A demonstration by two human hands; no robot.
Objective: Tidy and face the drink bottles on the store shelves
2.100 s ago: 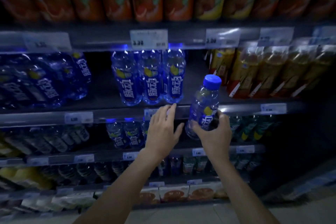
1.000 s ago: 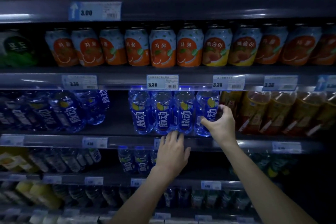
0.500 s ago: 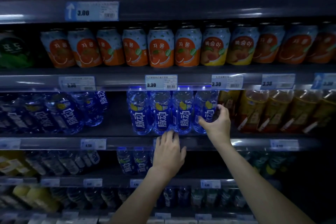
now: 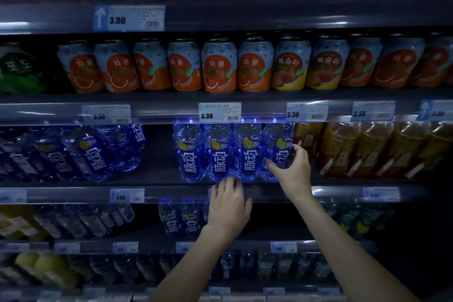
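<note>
- Head view looks at dim store shelving, and we start at the far left of the middle shelf, where a cluster of clear blue plastic bottles with white lettering leans at an angle, well apart from the upright row.
- Above them we see a row of short orange-and-pale-blue drink cans standing along the next shelf up, with white price tags clipped to the grey shelf edge below them.
- Near the middle we find four upright clear blue bottles side by side at the front of the shelf, labels facing us; we point at the third from the left.
- Our left hand lies palm-down with fingers loosely spread, fingertips at the front lip of that shelf just below the row; it holds nothing.
- Our right hand cups the rightmost blue bottle of the four, thumb and fingers partly curled around its lower body; we cannot tell whether they press firmly or only touch it.
- Just beside that bottle to the right we see amber-coloured tea bottles with yellow labels tilted in a row.
- On the lower shelves we see more bottles, too dark and blurred to tell apart.
</note>
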